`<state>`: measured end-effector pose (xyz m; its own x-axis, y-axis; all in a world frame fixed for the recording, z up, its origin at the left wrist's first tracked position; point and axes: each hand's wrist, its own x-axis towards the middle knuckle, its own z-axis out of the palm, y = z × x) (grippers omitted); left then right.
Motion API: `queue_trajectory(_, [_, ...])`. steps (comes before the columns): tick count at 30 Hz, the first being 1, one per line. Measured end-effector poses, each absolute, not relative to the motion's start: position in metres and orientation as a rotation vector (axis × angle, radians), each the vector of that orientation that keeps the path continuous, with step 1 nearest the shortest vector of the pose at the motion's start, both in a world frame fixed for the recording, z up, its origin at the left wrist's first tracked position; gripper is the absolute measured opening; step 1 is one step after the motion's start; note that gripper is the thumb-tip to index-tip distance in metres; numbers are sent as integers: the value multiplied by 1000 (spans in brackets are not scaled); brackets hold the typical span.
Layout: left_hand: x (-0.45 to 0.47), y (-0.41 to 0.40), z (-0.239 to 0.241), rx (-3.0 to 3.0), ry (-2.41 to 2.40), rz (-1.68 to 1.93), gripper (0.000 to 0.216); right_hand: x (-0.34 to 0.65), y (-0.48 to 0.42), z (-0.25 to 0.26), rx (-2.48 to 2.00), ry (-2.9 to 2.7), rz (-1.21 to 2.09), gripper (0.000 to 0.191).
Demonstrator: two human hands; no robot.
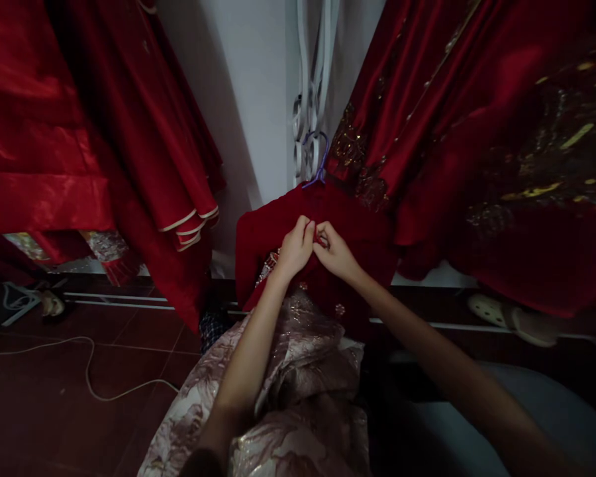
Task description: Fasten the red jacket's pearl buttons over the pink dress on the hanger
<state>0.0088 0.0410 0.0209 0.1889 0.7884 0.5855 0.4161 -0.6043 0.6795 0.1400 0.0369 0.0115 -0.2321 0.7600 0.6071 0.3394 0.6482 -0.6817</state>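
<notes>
In the head view a dark red embroidered jacket (pixel 263 228) hangs on a purple hanger (pixel 322 159), hooked on a white metal scroll stand (pixel 305 79). My left hand (pixel 297 250) and my right hand (pixel 336 253) meet at the front of the jacket, just below its collar. Both have their fingers pinched together on the red cloth, close to touching. A small fastening may lie between the fingertips, but it is too small to make out. Beaded trim (pixel 268 265) shows beside my left wrist. Below my forearms lies a pale, shiny floral garment (pixel 298 331).
Red gowns hang at the left (pixel 144 132) and a sequined red gown (pixel 536 165) at the right. A thin cable (pixel 92 377) runs over the tiled floor. Pale clogs (pixel 491 311) sit on a low rack at the right, near a grey rounded surface (pixel 536 411).
</notes>
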Motion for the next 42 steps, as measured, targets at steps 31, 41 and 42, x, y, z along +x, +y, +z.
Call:
queue_trajectory(31, [-5,4,-10,2020,1126,1631,18,146,3,9,-856,-1812,392,24])
queue_trajectory(41, [-5,-4,-3,2128,1181,1555,13,146,-3,10,-876,-1823,336,31])
queue_trajectory(42, [-5,-4,-3,2124,1171,1555,13,146,-3,10,-879,-1814,363,32])
